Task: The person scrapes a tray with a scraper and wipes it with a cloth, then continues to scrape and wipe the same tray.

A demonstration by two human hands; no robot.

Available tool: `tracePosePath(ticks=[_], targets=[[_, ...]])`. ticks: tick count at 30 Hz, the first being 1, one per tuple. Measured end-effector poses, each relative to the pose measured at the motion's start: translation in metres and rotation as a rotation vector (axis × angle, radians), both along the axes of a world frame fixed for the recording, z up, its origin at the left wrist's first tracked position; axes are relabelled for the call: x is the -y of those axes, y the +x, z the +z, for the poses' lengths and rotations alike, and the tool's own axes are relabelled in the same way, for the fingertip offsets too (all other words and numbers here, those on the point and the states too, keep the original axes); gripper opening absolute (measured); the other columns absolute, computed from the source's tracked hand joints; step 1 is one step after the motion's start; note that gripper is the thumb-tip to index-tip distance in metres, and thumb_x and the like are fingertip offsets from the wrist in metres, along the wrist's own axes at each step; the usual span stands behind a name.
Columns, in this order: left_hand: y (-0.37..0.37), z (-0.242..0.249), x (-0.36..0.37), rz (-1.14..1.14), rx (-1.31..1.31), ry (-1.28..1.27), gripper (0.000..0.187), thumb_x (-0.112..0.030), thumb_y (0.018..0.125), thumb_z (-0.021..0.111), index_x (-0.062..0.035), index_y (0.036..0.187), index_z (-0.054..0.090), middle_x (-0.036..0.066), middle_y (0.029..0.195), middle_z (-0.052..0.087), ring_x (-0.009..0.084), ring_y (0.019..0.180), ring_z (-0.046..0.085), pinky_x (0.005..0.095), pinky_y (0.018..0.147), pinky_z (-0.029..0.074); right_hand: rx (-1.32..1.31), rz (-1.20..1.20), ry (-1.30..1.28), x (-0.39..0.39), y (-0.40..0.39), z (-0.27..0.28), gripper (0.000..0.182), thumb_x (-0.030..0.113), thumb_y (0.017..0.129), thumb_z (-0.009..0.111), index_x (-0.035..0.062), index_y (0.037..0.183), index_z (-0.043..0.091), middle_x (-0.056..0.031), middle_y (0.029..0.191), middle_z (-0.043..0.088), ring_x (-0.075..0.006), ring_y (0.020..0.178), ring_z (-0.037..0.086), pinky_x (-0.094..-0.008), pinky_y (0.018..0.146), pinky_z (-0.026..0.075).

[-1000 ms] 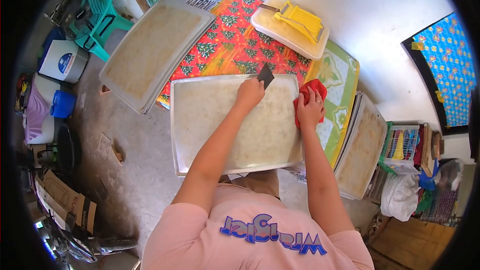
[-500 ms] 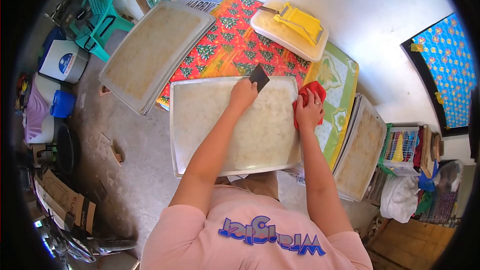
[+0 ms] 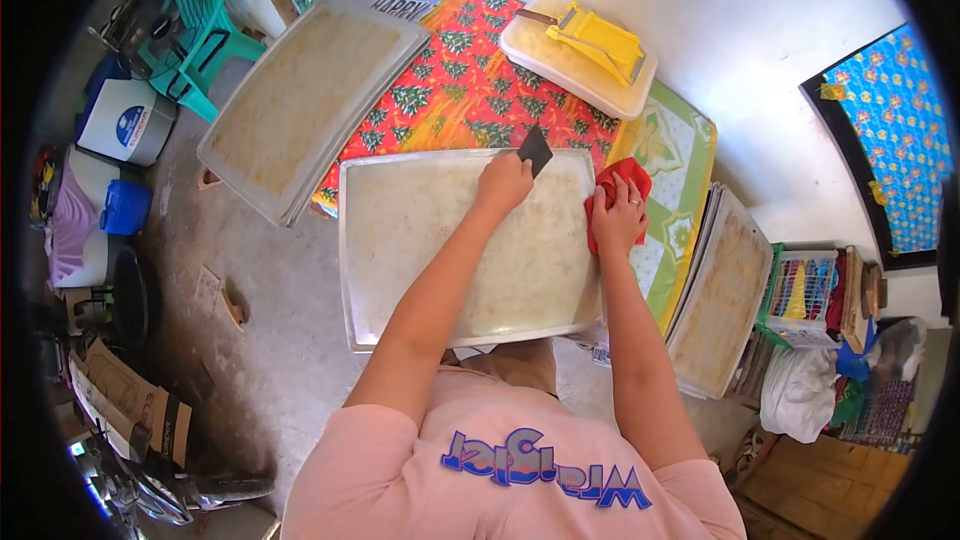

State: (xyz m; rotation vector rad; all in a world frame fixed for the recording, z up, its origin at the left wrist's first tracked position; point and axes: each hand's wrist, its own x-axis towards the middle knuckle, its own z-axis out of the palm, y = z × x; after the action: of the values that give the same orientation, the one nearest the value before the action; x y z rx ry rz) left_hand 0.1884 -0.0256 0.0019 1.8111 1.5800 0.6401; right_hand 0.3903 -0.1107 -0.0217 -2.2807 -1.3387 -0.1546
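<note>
A shallow metal baking tray (image 3: 430,250) with a pale, mottled surface lies in front of me across the table edge. My left hand (image 3: 504,186) is over the tray's far part, fingers closed on a flat black scraper (image 3: 536,151), which tilts up past the far rim. At the tray's right side, my right hand (image 3: 619,215) is closed on a bunched red cloth (image 3: 627,176), and the cloth meets the tray's right edge. Part of the cloth is hidden under my fingers.
Stacked trays (image 3: 315,100) stand at left, and more trays (image 3: 720,290) lean at right. Behind the tray, a white tub (image 3: 590,85) carries a yellow slicer (image 3: 600,40) and a knife (image 3: 537,16). A patterned red cover (image 3: 460,90) spreads over the table.
My left hand has moved a little to the right and slightly away from me with the scraper. My right hand stays in place on the red cloth.
</note>
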Motion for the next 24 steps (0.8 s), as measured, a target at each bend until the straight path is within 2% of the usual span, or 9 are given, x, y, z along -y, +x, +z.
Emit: tracePosePath(ticks=[12, 15, 18, 19, 24], targets=[[-0.067, -0.007, 0.003, 0.131, 0.091, -0.162, 0.039, -0.030, 0.090, 0.059, 0.0081, 0.086, 0.065, 0.029, 0.087, 0.066, 0.0460, 0.086, 0.064, 0.0513, 0.078, 0.051, -0.008, -0.017, -0.016, -0.002, 0.001, -0.002, 0.043, 0.040, 0.088, 0.060, 0.0233, 0.127, 0.061, -0.0064, 0.140, 0.053, -0.0287, 0.128, 0.046, -0.0495, 0.108, 0.027], [-0.060, -0.018, 0.000, 0.092, 0.035, -0.101, 0.037, -0.028, 0.091, 0.059, 0.0082, 0.084, 0.063, 0.024, 0.068, 0.065, 0.0360, 0.064, 0.067, 0.0452, 0.064, 0.052, -0.022, -0.013, -0.016, -0.001, 0.000, -0.002, 0.043, 0.041, 0.088, 0.060, 0.0238, 0.127, 0.062, -0.0061, 0.140, 0.053, -0.0287, 0.128, 0.046, -0.0494, 0.108, 0.027], [-0.042, -0.017, 0.002, 0.065, -0.040, 0.076, 0.038, -0.029, 0.090, 0.059, 0.0080, 0.083, 0.064, 0.028, 0.076, 0.065, 0.0423, 0.077, 0.066, 0.0494, 0.071, 0.051, -0.022, -0.013, -0.013, 0.000, 0.001, -0.005, 0.042, 0.040, 0.088, 0.060, 0.0239, 0.127, 0.062, -0.0058, 0.140, 0.053, -0.0287, 0.128, 0.046, -0.0490, 0.109, 0.027], [-0.043, -0.002, 0.005, 0.078, -0.004, 0.025, 0.040, -0.031, 0.090, 0.059, 0.0079, 0.084, 0.064, 0.031, 0.082, 0.065, 0.0460, 0.085, 0.064, 0.0522, 0.076, 0.050, -0.018, -0.013, -0.009, -0.001, 0.003, -0.006, 0.042, 0.040, 0.088, 0.060, 0.0240, 0.127, 0.062, -0.0057, 0.140, 0.053, -0.0287, 0.128, 0.046, -0.0489, 0.108, 0.027], [-0.061, -0.001, -0.002, 0.047, -0.046, -0.031, 0.037, -0.030, 0.091, 0.058, 0.0061, 0.087, 0.066, 0.028, 0.086, 0.067, 0.0442, 0.085, 0.065, 0.0519, 0.077, 0.051, -0.023, -0.013, -0.010, -0.001, -0.001, -0.002, 0.042, 0.040, 0.088, 0.060, 0.0242, 0.127, 0.061, -0.0057, 0.140, 0.053, -0.0280, 0.128, 0.046, -0.0487, 0.109, 0.027]])
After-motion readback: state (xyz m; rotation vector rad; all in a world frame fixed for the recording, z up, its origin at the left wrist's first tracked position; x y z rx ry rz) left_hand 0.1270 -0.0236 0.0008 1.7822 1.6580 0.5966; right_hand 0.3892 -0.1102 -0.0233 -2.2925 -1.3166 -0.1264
